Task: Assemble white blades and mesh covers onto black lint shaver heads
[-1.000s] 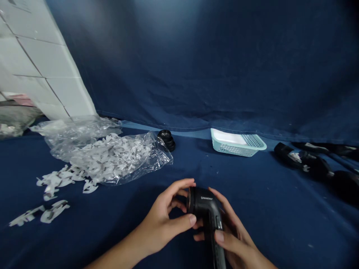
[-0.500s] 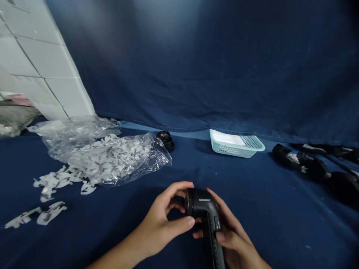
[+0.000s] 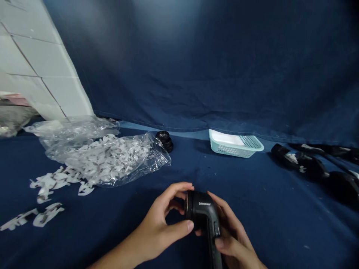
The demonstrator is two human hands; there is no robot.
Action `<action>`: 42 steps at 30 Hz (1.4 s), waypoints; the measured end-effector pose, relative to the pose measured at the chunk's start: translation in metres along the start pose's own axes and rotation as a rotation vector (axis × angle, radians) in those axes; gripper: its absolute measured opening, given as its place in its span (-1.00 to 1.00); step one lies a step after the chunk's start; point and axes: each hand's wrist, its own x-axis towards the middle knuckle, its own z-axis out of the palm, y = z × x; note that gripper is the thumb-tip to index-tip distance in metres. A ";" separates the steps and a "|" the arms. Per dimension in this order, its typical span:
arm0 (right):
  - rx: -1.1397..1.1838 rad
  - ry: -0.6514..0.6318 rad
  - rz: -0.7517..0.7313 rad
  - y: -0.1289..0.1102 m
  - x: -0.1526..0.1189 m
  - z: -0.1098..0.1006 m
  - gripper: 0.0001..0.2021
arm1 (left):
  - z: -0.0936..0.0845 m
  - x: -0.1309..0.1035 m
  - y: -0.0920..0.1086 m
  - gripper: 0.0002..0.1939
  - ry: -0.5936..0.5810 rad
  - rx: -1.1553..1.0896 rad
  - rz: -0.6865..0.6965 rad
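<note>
A black handheld device (image 3: 206,213) with a bent neck and small white lettering is held low in the centre, its round head facing left. My right hand (image 3: 234,237) wraps round its handle from the right, thumb on the side of the grip. Around the rim of the round head curve the fingers and thumb of my left hand (image 3: 164,224). The underside of the device and some fingertips are hidden.
A clear plastic bag (image 3: 112,160) of white pieces lies left, with loose white pieces (image 3: 53,183) beside it. Black rings (image 3: 164,141) are stacked behind. A light-blue basket (image 3: 235,148) holds something white. Black devices (image 3: 314,166) lie right, on the blue cloth (image 3: 260,209).
The device has tipped slightly and sits a little lower, with my right hand moved slightly along with it. The left hand keeps nearly the same grip. The whole view has shifted a little.
</note>
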 end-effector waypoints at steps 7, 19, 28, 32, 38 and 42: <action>-0.029 -0.008 -0.010 -0.001 -0.002 0.001 -0.32 | 0.000 -0.001 -0.005 -0.33 0.014 -0.029 0.008; -0.047 0.049 -0.020 -0.004 -0.003 0.004 -0.33 | 0.001 -0.001 -0.002 -0.38 -0.012 0.004 0.015; -0.040 0.040 -0.006 -0.002 -0.003 0.003 -0.34 | 0.000 -0.001 -0.001 -0.43 -0.017 0.012 -0.036; -0.027 0.036 -0.008 -0.001 -0.003 0.002 -0.33 | 0.000 0.000 0.000 -0.45 -0.017 0.018 -0.046; -0.022 0.042 0.011 -0.003 -0.003 0.002 -0.35 | 0.000 0.000 0.000 -0.45 -0.009 0.015 -0.047; -0.042 0.041 0.018 -0.004 -0.003 0.003 -0.34 | 0.000 0.000 0.000 -0.46 -0.012 0.026 -0.039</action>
